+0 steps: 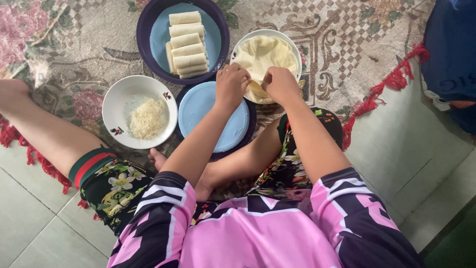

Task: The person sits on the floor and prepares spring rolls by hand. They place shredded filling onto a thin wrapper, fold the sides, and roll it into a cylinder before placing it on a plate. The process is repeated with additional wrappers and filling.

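My left hand [231,84] and my right hand [279,84] meet at the near rim of a white bowl [292,45] that holds a stack of pale thin wrapper sheets [263,54]. Both hands pinch the near edge of the top sheet, which is partly lifted and folded between the fingers. Just under my left forearm lies an empty light blue plate [210,111] on a dark purple rim. Beyond it, a dark purple tray [145,27] with a blue inside carries several rolled pale wraps [185,44] laid side by side.
A white bowl [119,99] with shredded pale filling [148,118] sits left of the blue plate. Everything rests on a patterned rug [342,34] with red fringe over a tiled floor [411,149]. A dark blue cloth thing [453,49] lies at the far right. My bare legs are folded around the dishes.
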